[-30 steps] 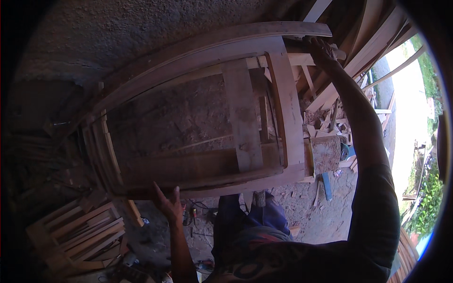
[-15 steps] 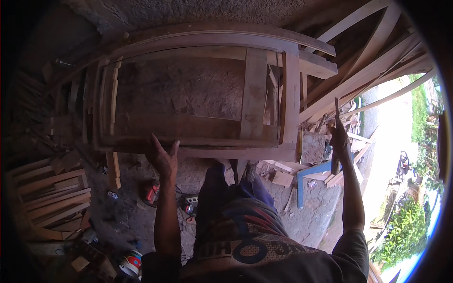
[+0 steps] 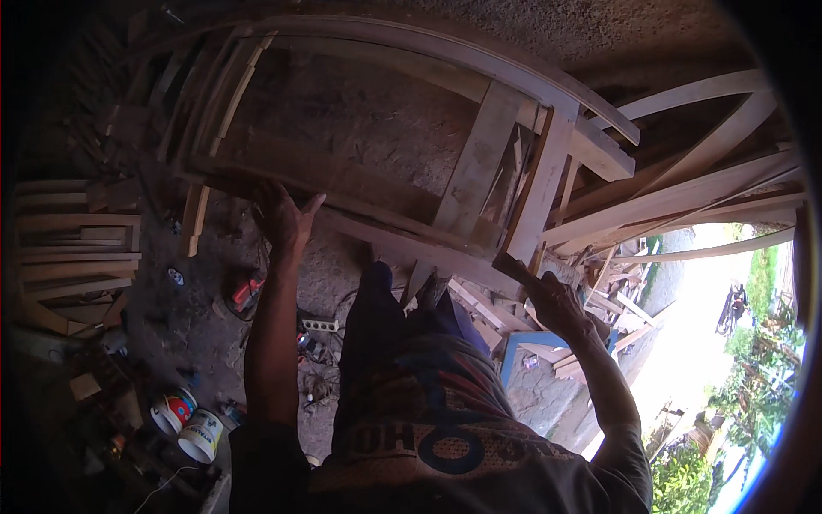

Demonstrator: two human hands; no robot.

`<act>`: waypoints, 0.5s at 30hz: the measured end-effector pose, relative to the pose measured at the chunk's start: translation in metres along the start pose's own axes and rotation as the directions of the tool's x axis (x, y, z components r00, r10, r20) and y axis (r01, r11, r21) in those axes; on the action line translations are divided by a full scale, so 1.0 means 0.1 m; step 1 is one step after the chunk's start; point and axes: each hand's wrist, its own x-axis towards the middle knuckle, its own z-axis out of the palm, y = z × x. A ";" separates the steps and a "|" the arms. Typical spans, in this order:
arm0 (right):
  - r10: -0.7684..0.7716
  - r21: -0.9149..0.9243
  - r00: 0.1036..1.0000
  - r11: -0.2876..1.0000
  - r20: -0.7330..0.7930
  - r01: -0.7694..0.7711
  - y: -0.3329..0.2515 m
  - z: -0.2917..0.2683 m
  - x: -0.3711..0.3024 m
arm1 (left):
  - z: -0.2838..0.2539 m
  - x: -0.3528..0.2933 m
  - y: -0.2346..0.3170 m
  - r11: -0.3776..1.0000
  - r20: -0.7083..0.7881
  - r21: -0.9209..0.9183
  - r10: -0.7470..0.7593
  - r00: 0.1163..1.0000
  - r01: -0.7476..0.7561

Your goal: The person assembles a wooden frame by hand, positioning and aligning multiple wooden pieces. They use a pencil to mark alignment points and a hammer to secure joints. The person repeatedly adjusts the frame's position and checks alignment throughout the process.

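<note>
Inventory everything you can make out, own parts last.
wooden frame: one, brown, upper middle
hand tool: one, dark, frame's near right corner
planks: several, brown, right
slatted wood pile: one, brown, far left
floor tool: one, red, below frame
power strip: one, pale, near floor tool
buckets: two, whitish, lower left
angled piece: one, blue, below frame's right end
wood scraps: many, brown, right
plants: several, green, lower right
shirt: one, dark, bottom
legs: two, dark trousers, lower middle
left hand: one, bare, frame's near edge
right hand: one, bare, holding hand tool
</note>
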 end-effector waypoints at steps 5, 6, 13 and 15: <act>-0.089 -0.222 0.994 0.970 0.055 0.099 -0.04 -0.13 0.14 | -0.09 0.03 0.06 0.996 0.111 0.067 -0.064 0.992 0.057; -0.124 -0.214 0.991 0.968 0.058 0.134 -0.01 -0.14 0.17 | -0.08 0.04 0.05 0.996 0.117 0.066 -0.072 0.991 0.064; -0.167 -0.194 0.977 0.962 0.135 0.191 -0.14 -0.30 0.32 | -0.12 0.05 0.09 0.995 0.158 0.031 -0.096 0.983 0.092; -0.154 -0.217 0.974 0.958 0.169 0.189 -0.21 -0.34 0.37 | -0.13 0.05 0.07 0.996 0.154 0.016 -0.092 0.984 0.091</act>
